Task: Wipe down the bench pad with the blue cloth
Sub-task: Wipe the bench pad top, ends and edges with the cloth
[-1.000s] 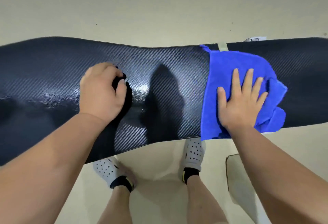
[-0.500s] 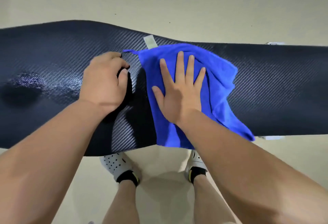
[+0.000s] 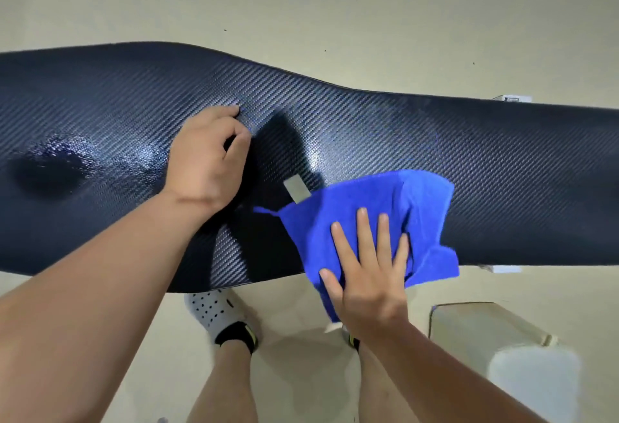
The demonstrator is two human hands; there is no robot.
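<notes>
Head: R hand presses cloth; tag unreadable.

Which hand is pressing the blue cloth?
The right hand, fingers spread flat on the blue cloth; the left hand rests with curled fingers on the bare bench pad.

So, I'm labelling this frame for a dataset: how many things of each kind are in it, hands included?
Black woven-texture bench pad: 1
Blue microfibre cloth: 1
Bare hands: 2 (left hand, right hand)
White perforated shoe: 1 plainly seen, its pair mostly hidden
Pale box on the floor: 1
Total: 6
</notes>
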